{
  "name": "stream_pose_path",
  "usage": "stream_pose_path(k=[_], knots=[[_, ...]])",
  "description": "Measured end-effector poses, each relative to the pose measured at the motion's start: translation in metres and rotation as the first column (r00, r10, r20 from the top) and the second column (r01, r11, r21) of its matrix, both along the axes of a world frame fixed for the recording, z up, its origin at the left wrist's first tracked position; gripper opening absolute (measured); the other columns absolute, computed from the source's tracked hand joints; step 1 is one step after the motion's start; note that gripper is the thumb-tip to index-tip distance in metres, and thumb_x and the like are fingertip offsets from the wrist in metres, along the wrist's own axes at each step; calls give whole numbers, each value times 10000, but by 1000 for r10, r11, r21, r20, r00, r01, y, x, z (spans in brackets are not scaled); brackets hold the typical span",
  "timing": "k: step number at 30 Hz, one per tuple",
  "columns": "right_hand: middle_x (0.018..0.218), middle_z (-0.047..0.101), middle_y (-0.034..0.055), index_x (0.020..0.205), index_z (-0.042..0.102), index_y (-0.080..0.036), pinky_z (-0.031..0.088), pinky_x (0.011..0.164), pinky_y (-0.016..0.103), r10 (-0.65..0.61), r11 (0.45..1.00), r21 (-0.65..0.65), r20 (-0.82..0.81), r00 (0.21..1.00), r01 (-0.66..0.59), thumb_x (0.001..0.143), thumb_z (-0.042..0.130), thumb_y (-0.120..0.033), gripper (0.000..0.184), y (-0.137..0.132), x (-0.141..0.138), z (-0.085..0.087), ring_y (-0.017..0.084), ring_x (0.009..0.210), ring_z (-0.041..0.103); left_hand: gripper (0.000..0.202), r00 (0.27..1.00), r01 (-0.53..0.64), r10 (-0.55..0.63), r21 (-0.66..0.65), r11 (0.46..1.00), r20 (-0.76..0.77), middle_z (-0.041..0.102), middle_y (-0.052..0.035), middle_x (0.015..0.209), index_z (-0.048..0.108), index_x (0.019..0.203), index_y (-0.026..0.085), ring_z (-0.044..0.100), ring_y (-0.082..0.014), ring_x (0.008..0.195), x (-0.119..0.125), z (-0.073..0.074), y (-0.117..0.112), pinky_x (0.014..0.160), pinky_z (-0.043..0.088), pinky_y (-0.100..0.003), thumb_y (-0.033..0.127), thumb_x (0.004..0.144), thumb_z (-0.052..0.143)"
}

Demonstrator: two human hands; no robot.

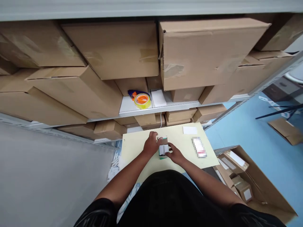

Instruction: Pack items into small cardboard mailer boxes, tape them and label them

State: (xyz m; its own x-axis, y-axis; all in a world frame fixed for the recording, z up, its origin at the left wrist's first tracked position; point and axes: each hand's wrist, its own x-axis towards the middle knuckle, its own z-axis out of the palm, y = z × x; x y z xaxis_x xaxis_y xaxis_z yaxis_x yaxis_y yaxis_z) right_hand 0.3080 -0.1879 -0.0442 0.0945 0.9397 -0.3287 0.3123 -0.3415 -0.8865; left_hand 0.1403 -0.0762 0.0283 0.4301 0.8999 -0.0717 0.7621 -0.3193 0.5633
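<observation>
A small cardboard box (163, 147) with a white label and a green edge sits on the pale yellow table (134, 146) straight in front of me. My left hand (151, 143) is curled round its left side. My right hand (174, 154) grips its right lower corner with bent fingers. Both hands hold the box low over the tabletop. To the right on the table lie a white card (189, 130) and a flat white and red packet (199, 147).
Metal shelves packed with large cardboard boxes (203, 53) rise behind the table. A roll of yellow tape (142, 100) and a white pad (158, 97) lie in a shelf gap. An open carton (262, 183) of small boxes stands on the blue floor at right.
</observation>
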Motion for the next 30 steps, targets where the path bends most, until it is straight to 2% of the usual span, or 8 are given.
stream_pose_path(k=[3,7,10,14,18,23,27,30], knots=[[1269,602,75,1333,469,-272,544,872,394,-32,997,72,115,993,24,792,706,-310,592,-1,0,0,235,1058,633,257,994,-68,69,-21,997,86,541,-75,1354,586,1204,235,658,-187,1014,-8,-17,-7,891,536,-344,349,1008,466],[1191,571,87,1132,569,-253,526,929,428,49,951,276,309,950,-138,855,639,-246,286,-1,-1,14,252,1076,595,480,984,143,-126,-129,981,129,360,-80,1606,538,1391,255,486,-255,1384,-27,-40,-22,1113,453,-392,369,931,612],[1147,572,94,1020,620,-247,515,912,410,105,935,256,457,883,-244,879,643,-250,143,5,-4,30,265,1067,580,708,980,184,-158,-251,950,119,355,-68,1621,489,1471,299,424,-295,1436,-36,-47,-29,1163,414,-425,445,828,746],[1070,573,63,947,601,-239,479,767,335,135,975,74,550,824,-210,837,701,-287,156,17,-12,44,232,939,591,695,988,145,-126,-290,946,84,526,-88,1418,537,1438,304,594,-292,1202,-31,-41,-34,1039,505,-394,430,791,760],[964,587,43,886,554,-233,420,688,309,123,992,-56,554,824,-111,838,687,-318,165,29,-19,49,201,812,586,741,993,114,-113,-305,945,21,530,-118,1386,477,1468,257,658,-290,1037,-17,-29,-39,886,552,-388,376,784,734],[910,604,49,884,552,-227,410,708,319,106,994,-90,555,825,-67,795,678,-265,159,42,-26,50,232,843,598,669,995,98,-104,-253,962,-8,426,-140,1557,446,1446,215,648,-308,1133,-16,-18,-42,911,532,-389,263,812,656],[888,606,36,868,519,-231,397,715,305,94,996,-61,545,833,-72,775,631,-186,153,41,-21,47,221,848,589,590,998,36,-20,-284,958,56,532,-149,1479,445,1423,186,613,-301,1226,-28,-16,-38,1020,485,-391,177,847,572],[903,603,29,883,503,-239,395,717,297,79,997,-42,545,835,-67,790,644,-226,169,35,-16,44,215,857,589,529,983,30,25,-290,957,184,555,-134,1447,460,1392,196,617,-258,1211,-37,-23,-41,1034,485,-377,129,869,512]])
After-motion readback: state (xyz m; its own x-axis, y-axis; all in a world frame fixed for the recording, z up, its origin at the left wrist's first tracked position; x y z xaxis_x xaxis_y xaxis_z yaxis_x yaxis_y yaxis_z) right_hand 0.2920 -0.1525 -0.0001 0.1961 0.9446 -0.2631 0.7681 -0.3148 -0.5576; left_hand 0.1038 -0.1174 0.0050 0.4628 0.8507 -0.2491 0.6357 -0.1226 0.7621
